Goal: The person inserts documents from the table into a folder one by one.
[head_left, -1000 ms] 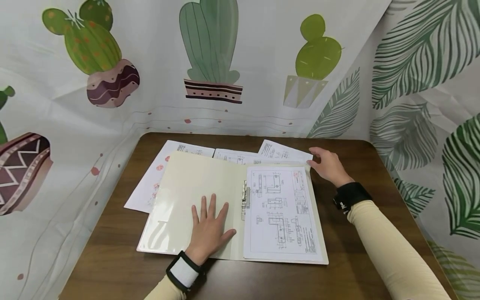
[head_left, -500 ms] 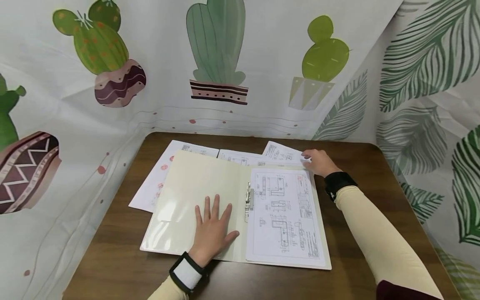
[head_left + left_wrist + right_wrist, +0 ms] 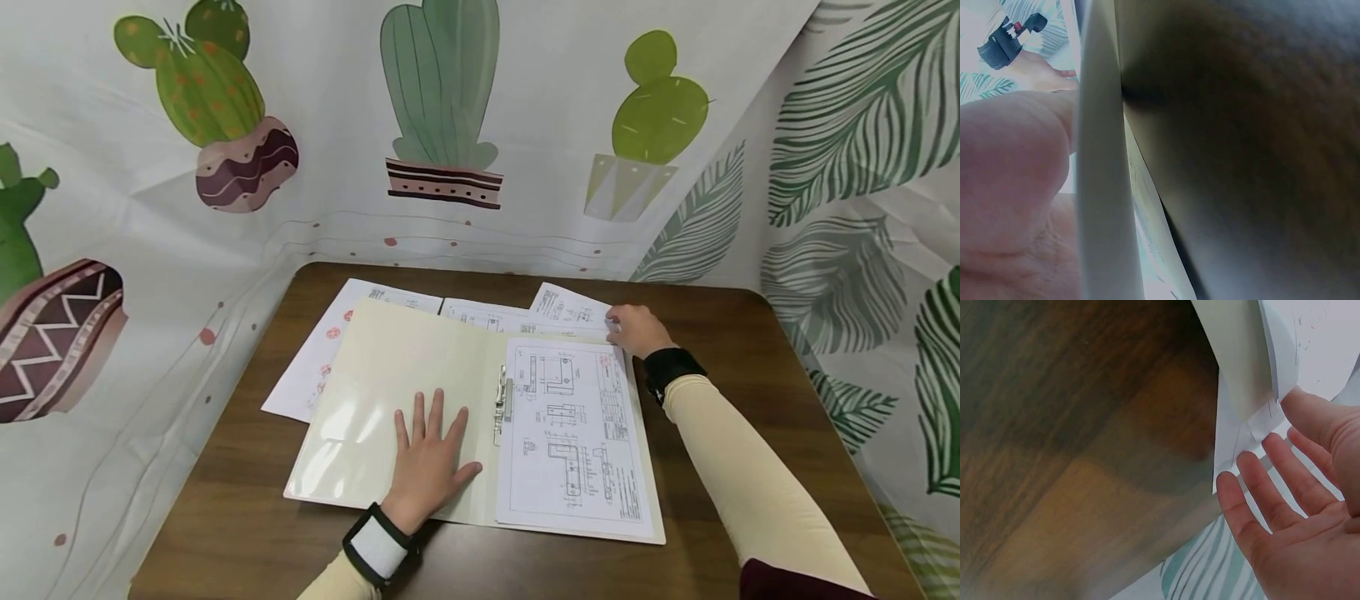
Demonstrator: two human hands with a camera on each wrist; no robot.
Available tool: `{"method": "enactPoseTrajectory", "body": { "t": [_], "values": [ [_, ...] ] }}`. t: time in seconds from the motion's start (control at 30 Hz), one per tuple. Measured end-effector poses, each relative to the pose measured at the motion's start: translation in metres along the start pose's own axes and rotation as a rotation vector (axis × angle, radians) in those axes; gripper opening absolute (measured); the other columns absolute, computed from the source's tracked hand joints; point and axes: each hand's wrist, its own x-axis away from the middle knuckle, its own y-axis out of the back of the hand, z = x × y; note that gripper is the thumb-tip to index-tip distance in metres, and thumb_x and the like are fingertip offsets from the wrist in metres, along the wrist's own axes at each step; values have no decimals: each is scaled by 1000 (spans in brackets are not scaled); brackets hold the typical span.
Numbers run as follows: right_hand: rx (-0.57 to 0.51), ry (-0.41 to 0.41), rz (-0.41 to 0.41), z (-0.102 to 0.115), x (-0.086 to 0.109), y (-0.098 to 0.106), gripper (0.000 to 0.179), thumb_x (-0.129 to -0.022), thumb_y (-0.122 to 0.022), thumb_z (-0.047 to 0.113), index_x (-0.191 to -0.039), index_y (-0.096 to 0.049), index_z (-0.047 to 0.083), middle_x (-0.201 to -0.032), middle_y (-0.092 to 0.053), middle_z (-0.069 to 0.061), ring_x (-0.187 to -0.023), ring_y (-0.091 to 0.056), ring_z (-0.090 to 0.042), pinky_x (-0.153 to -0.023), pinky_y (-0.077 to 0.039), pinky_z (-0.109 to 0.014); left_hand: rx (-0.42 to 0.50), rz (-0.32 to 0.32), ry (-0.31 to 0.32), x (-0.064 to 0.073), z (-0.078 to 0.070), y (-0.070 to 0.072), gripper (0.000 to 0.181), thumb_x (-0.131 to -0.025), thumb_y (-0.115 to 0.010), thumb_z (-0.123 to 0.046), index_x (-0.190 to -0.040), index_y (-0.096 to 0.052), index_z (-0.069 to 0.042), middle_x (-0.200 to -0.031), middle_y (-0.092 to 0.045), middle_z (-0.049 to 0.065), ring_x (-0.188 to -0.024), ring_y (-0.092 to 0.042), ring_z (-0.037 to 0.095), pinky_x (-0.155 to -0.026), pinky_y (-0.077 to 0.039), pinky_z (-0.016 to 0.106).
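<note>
An off-white folder (image 3: 483, 433) lies spread open on the table, with a metal clip (image 3: 504, 400) along its inner fold. On its right side rests a stack of drawing sheets (image 3: 573, 500) with printed technical outlines. My left hand (image 3: 431, 467) lies flat on the bare left cover, fingers spread. At the upper right corner of the stack is my right hand (image 3: 641, 329). In the right wrist view, its thumb (image 3: 1310, 412) touches the slightly bowed sheet corner while the other fingers reach out loosely below. The left wrist view shows mostly the folder's edge (image 3: 1104, 175).
Loose printed sheets stick out behind the folder: one with red stamps (image 3: 300, 379) at left, one at the middle back (image 3: 480, 310), and an angled one (image 3: 562, 302) at right. The brown table (image 3: 225, 475) meets a cactus-print cloth (image 3: 330, 192) at the back.
My right hand has moved left and slightly down to the corner of the sheet stack, from the angled loose sheet's edge. The left hand stays flat on the cover; the view shifts slightly.
</note>
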Motion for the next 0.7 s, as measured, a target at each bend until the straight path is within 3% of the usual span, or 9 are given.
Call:
{"method": "enactPoseTrajectory", "body": {
  "t": [0.23, 0.53, 0.7],
  "values": [
    [-5, -18, 1, -3, -3, -5, 43, -93, -71, 2, -134, -61, -6, -130, -61, -28, -115, -59, -42, -98, -49, -57, 17, 10, 6, 0, -1, 2, 80, -80, -85, -49, -145, -59, -9, -160, -31, 32, -149, -19, 57, -112, -15, 76],
    [-28, -2, -51, -2, -1, -6, 36, -92, -71, 0, -127, -65, -5, -126, -52, -28, -116, -44, -44, -97, -45, -57, 1, 2, 2, 0, -1, 0, 80, -79, -85, -50, -145, -59, -10, -160, -32, 31, -148, -20, 57, -112, -17, 77],
    [-40, 7, -73, 0, 2, -5, 28, -92, -70, -2, -119, -64, -3, -123, -55, -27, -109, -49, -41, -91, -48, -54, 10, 12, 7, -1, 0, -1, 82, -80, -84, -52, -146, -58, -11, -161, -30, 31, -149, -19, 57, -113, -15, 77]
  ]
}}
